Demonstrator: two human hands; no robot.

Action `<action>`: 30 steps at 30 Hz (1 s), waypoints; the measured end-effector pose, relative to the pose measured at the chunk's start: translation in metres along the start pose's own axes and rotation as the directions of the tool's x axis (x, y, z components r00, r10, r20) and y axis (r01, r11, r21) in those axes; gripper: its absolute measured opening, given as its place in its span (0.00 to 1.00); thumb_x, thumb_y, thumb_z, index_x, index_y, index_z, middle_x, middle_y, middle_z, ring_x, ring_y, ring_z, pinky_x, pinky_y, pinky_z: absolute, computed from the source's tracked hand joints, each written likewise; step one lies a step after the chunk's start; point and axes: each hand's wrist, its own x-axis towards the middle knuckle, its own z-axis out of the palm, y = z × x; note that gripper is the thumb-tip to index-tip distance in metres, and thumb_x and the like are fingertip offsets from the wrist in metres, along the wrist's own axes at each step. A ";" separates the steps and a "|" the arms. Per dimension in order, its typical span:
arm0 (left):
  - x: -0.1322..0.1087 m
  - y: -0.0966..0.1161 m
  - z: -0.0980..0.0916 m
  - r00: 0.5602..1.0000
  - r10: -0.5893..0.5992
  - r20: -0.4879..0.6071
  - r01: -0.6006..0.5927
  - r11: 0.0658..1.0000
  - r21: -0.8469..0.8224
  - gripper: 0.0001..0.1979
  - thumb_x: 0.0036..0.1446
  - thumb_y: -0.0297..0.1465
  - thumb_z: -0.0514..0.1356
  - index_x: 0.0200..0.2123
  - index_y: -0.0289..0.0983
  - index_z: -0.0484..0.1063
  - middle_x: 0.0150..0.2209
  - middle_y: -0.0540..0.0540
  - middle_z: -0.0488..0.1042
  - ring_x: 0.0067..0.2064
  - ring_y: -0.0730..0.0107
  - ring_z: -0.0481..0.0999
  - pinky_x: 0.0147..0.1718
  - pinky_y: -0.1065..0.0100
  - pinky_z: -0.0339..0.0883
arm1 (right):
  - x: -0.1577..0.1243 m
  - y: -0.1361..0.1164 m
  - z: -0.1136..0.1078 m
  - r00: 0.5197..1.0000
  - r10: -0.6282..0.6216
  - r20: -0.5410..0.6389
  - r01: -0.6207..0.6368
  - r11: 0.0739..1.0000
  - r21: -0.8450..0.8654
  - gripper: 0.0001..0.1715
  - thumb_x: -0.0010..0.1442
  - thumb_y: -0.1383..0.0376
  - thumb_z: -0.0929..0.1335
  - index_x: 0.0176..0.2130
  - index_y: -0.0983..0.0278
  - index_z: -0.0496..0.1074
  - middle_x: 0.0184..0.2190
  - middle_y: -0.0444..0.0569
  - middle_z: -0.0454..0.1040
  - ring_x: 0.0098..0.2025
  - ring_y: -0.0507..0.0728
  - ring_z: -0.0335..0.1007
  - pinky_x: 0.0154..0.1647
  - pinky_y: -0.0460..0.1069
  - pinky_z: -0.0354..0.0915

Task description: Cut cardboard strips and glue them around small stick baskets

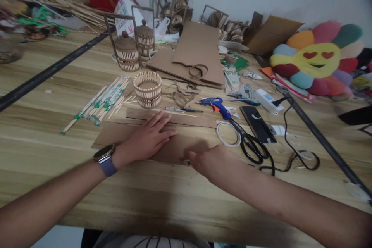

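Observation:
A brown cardboard strip (180, 145) lies flat on the wooden table in front of me. My left hand (151, 135), with a watch on its wrist, rests on it, fingers spread. My right hand (206, 161) is closed at the strip's near right edge; a small shiny bit shows by the fingertips, but what they hold is hidden. Behind the strip lie narrower cardboard pieces (197, 120) and a pen (183, 110). Beyond my left fingers stands a small round bucket (147, 91) walled with short wooden sticks.
Right of the strip are a tape roll (228, 134), black scissors (252, 145), a blue glue gun (217, 105) and a phone (258, 124) near a black cord. Packaged chopsticks (107, 99) lie left. Behind stand lidded stick buckets (126, 52) and large cardboard sheets (200, 42).

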 end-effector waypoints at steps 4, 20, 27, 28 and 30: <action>0.000 -0.001 0.000 1.000 0.010 -0.012 -0.010 1.000 0.002 0.19 0.74 0.35 0.49 0.61 0.44 0.73 0.71 0.39 0.57 0.74 0.44 0.46 0.67 0.41 0.53 | -0.008 0.006 -0.002 0.999 0.000 0.040 -0.001 1.000 0.008 0.17 0.62 0.78 0.66 0.48 0.65 0.74 0.28 0.53 0.81 0.29 0.61 0.82 0.20 0.45 0.56; -0.003 -0.007 0.007 1.000 0.023 -0.017 -0.022 1.000 0.022 0.20 0.73 0.34 0.49 0.62 0.46 0.71 0.73 0.44 0.55 0.74 0.47 0.44 0.68 0.41 0.50 | -0.037 0.031 0.053 0.988 0.051 -0.145 -0.052 0.999 -0.006 0.12 0.64 0.76 0.64 0.43 0.62 0.70 0.20 0.45 0.76 0.20 0.56 0.72 0.20 0.49 0.39; -0.004 -0.009 0.007 0.999 0.033 0.010 -0.033 0.996 0.078 0.20 0.74 0.36 0.47 0.62 0.45 0.71 0.72 0.42 0.55 0.75 0.46 0.42 0.68 0.42 0.48 | -0.045 0.037 0.059 0.995 0.043 -0.094 -0.043 0.999 0.002 0.14 0.59 0.79 0.66 0.42 0.63 0.71 0.23 0.50 0.79 0.21 0.58 0.74 0.19 0.50 0.40; -0.004 -0.009 0.007 0.999 0.033 0.011 -0.033 0.996 0.082 0.20 0.74 0.36 0.47 0.62 0.46 0.71 0.72 0.42 0.54 0.75 0.46 0.42 0.68 0.42 0.48 | -0.045 0.037 0.060 0.995 0.045 -0.084 -0.045 0.999 0.008 0.13 0.60 0.78 0.67 0.42 0.63 0.71 0.23 0.51 0.79 0.21 0.58 0.75 0.18 0.50 0.39; -0.003 -0.009 0.007 1.000 0.025 0.018 -0.027 0.996 0.088 0.20 0.74 0.36 0.46 0.62 0.46 0.70 0.73 0.43 0.54 0.75 0.46 0.42 0.68 0.42 0.49 | -0.046 0.039 0.065 0.994 0.045 -0.097 -0.044 0.999 0.015 0.09 0.63 0.75 0.67 0.41 0.63 0.71 0.24 0.50 0.79 0.22 0.58 0.75 0.18 0.51 0.38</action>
